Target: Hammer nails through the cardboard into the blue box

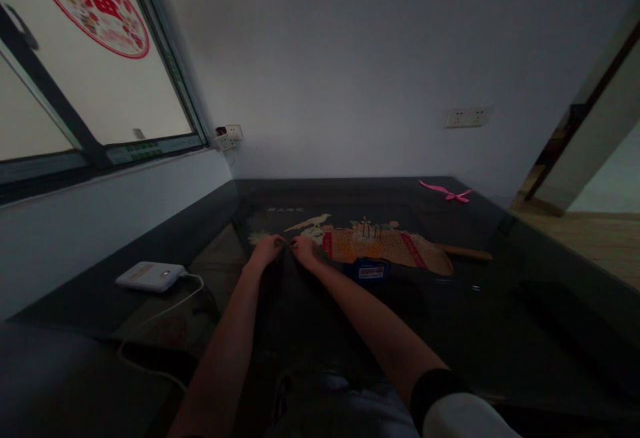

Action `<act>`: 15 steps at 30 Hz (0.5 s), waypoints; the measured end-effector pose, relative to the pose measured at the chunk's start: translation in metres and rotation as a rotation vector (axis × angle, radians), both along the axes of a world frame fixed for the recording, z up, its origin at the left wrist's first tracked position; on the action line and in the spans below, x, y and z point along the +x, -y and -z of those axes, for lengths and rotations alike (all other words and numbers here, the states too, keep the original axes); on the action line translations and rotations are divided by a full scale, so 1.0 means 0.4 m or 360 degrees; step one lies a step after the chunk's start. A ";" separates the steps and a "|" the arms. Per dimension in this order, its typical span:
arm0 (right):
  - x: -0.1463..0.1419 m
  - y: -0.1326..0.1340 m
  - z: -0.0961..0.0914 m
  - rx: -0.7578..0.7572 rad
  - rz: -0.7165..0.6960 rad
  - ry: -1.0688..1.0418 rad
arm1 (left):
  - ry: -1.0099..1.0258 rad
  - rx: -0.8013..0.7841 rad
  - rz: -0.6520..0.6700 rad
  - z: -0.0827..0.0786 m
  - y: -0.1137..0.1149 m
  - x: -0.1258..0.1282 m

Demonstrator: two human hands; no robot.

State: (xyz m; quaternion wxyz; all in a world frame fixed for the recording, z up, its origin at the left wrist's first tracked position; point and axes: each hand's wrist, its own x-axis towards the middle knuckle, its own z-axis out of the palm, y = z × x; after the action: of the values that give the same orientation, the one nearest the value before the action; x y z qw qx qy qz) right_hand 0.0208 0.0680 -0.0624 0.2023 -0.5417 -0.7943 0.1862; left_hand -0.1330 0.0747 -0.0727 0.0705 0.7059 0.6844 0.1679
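Note:
My left hand (267, 249) and my right hand (304, 250) reach out side by side over a dark cloth (290, 305) that lies on the dark table (500, 291). Both have their fingers pinched together at the cloth's far edge and seem to grip it; the light is dim. Right of my right hand lies an orange patterned paper fan (395, 248) with a wooden handle (463, 252). A small blue box (371, 270) sits just under the fan.
A white power bank (150, 276) with a white cable (165, 311) lies at the left. A pink ribbon (447, 192) sits at the table's far right. A window with a red paper cutting (95, 1) fills the left wall.

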 end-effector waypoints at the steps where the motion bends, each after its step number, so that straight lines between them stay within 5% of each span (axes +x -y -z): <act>1: 0.002 0.002 -0.001 0.0007 -0.0017 0.0000 | 0.0002 0.0000 -0.0003 0.002 -0.001 -0.002; 7: 0.027 0.055 -0.032 0.0095 -0.0153 -0.0025 | -0.0031 0.0004 -0.0032 0.002 0.001 -0.004; 15: 0.154 0.275 -0.069 0.0299 -0.0762 -0.0060 | 0.0041 0.0070 -0.0001 0.008 0.005 0.004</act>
State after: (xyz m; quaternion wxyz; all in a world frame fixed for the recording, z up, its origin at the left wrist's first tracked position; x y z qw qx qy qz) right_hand 0.0824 -0.0421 -0.0346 0.2166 -0.3136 -0.9098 0.1642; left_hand -0.1314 0.0728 -0.0758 0.0637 0.7048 0.6799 0.1920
